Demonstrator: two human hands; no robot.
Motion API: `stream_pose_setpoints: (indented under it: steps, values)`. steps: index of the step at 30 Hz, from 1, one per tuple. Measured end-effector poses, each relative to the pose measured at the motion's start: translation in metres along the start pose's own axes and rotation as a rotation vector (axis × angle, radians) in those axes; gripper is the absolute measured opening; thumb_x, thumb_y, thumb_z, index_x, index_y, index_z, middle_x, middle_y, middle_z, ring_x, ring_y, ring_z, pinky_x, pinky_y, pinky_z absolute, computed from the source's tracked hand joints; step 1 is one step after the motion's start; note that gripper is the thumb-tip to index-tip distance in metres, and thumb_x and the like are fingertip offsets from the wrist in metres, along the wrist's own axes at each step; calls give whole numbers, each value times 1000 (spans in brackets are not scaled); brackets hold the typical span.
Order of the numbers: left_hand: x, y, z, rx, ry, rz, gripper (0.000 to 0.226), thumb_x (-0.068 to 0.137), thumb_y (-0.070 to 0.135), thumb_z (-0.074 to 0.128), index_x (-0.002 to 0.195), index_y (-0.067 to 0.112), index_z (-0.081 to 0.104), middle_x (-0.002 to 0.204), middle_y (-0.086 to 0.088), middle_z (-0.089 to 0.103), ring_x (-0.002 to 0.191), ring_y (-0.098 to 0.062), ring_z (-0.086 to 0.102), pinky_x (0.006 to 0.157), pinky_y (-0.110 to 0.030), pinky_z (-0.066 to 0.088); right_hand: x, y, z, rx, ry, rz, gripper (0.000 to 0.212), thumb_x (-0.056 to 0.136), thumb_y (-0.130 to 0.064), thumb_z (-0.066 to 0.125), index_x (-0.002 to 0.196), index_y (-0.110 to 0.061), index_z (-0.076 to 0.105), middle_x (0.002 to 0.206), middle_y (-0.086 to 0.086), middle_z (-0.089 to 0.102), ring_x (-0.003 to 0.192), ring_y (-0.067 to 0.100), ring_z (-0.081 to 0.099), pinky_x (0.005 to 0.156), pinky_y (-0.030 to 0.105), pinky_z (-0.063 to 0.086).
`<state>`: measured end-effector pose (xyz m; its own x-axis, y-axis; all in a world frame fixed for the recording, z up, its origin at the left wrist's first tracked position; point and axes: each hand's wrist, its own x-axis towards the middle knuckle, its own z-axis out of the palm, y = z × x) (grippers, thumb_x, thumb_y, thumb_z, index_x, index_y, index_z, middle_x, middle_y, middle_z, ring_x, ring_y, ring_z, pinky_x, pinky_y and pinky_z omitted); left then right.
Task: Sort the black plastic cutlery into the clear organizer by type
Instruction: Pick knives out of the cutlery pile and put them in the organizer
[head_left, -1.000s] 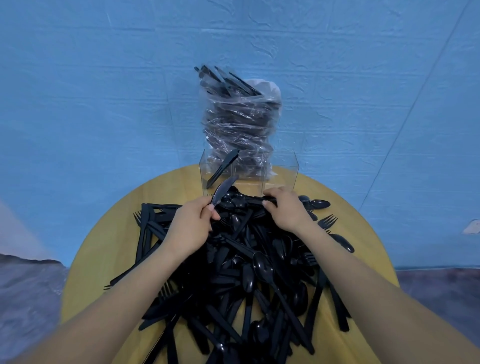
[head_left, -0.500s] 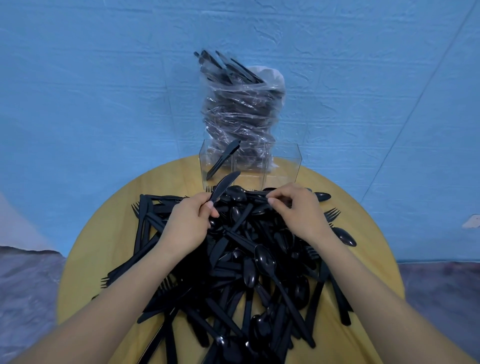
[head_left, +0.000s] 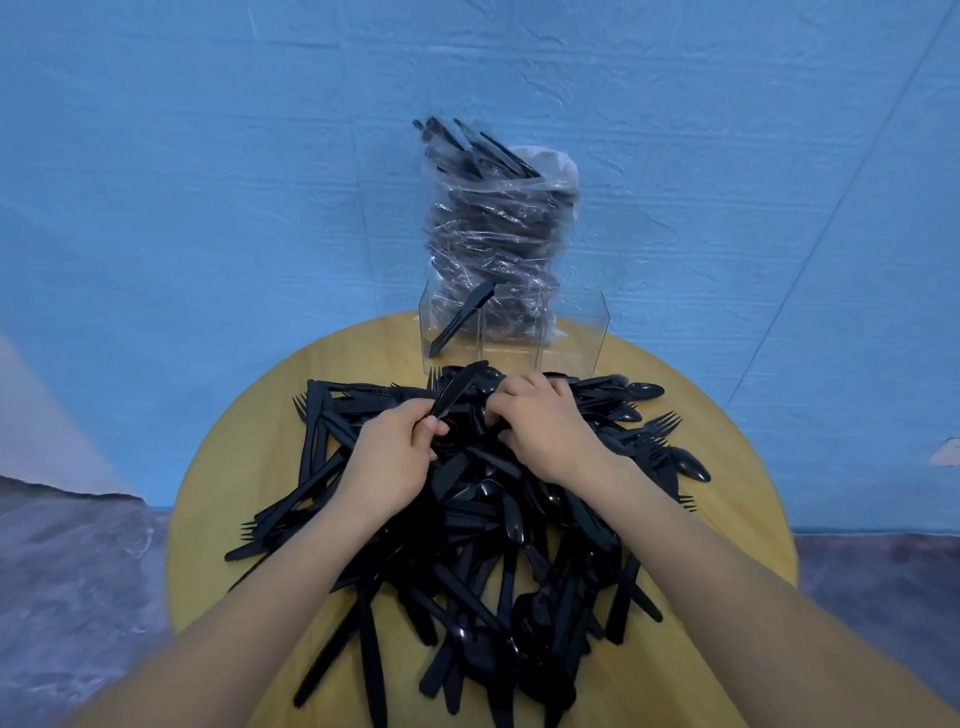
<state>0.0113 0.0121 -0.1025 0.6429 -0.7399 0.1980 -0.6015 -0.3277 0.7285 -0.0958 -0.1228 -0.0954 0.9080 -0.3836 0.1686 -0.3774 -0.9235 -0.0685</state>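
Right hand has shifted leftward toward left hand holding knife.

A large heap of black plastic cutlery, with forks, spoons and knives tangled together, is seen spread across a round table. Behind it, at the far edge, stands the clear organizer, upright, with a single black knife leaned diagonally in its left compartment.
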Motion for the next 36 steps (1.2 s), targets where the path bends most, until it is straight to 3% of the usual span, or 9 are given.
stream_pose_setpoints:
  steps: [5, 10, 17, 21, 24, 27, 31, 36]
  values:
    - [2, -3, 0, -6, 4, -5, 26, 100, 14, 39, 114, 14, 61, 97, 8, 65, 67, -1, 55, 57, -2, 37, -7, 9, -16, -59, 34, -91, 19, 91, -14, 54, 109, -20, 52, 119, -6, 53, 118, 18, 41, 104, 32, 21]
    - [0, -1, 2, -12, 7, 8, 25, 100, 14, 39, 112, 13, 60, 98, 6, 64, 69, 1, 55, 58, 0, 37, -19, 26, -23, -33, -19, -106, 20, 90, -20, 59, 110, -20, 57, 114, -2, 56, 112, 20, 48, 98, 33, 34]
    - [0, -5, 2, 60, 12, 16, 24, 100, 15, 39, 106, 14, 62, 97, 6, 64, 77, -9, 58, 58, -7, 34, -52, 47, -29, 87, -83, 121, 21, 96, -13, 48, 114, -11, 58, 110, 5, 52, 105, 24, 49, 86, 38, 45]
    - [0, -5, 2, 72, 29, 16, 23, 100, 13, 39, 106, 13, 62, 98, 5, 65, 76, -7, 58, 59, -7, 34, -66, 39, -30, 282, -70, 265, 6, 95, -13, 47, 93, -15, 53, 92, 1, 53, 83, 19, 52, 70, 30, 41]
    - [-2, -1, 4, 65, 39, 20, 24, 100, 14, 39, 108, 11, 61, 99, 6, 63, 74, -3, 56, 56, -6, 32, -70, 25, -24, 401, -58, 344, 11, 94, -22, 55, 86, -14, 55, 75, -4, 54, 71, 15, 52, 62, 27, 39]
    - [-5, 1, 5, 44, 35, 24, 25, 100, 14, 39, 113, 13, 61, 102, 6, 64, 74, 0, 56, 54, -5, 35, -72, 14, -15, 422, -77, 423, 22, 88, -33, 64, 80, -14, 56, 66, -6, 49, 63, 13, 49, 61, 29, 41]
    - [-9, 5, 5, 23, 26, 41, 25, 100, 14, 39, 112, 14, 61, 101, 6, 64, 75, 0, 56, 57, -5, 36, -70, 4, -11, 342, -103, 492, 30, 86, -41, 65, 83, -12, 54, 73, -3, 54, 72, 21, 56, 62, 30, 43]
    - [-10, 10, 3, 3, 24, 47, 26, 100, 14, 39, 114, 14, 61, 100, 8, 64, 76, 1, 54, 58, -4, 34, -63, 3, -12, 472, -81, 577, 33, 84, -29, 68, 66, -16, 43, 64, -3, 49, 62, 19, 48, 60, 29, 41]
